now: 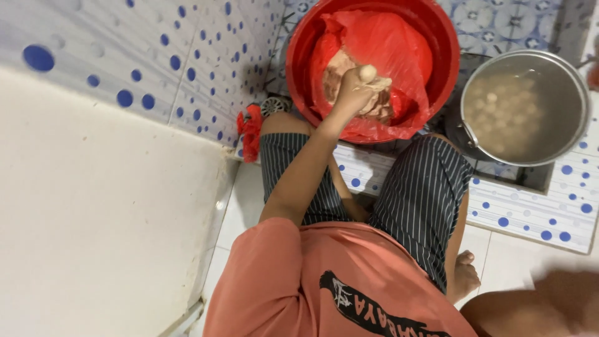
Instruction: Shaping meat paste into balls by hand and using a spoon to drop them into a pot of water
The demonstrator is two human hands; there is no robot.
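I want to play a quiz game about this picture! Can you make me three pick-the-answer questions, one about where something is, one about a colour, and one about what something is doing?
1. Where is the metal pot?
A. To the right of the red basin
B. Inside the basin
C. On the person's lap

2. What colour is the plastic bag lining the basin?
A. Blue
B. Red
C. Green

3. What is the left hand doing?
A. Resting flat on the floor
B. Gripping the pot's rim
C. Squeezing a round ball out of its fist

Answers:
1. A, the pot stands on the tiled floor beside the basin, full of cloudy water and pale balls.
2. B, the bag is as red as the basin.
3. C, a pale ball pokes out above the closed fist, over the paste in the bag.
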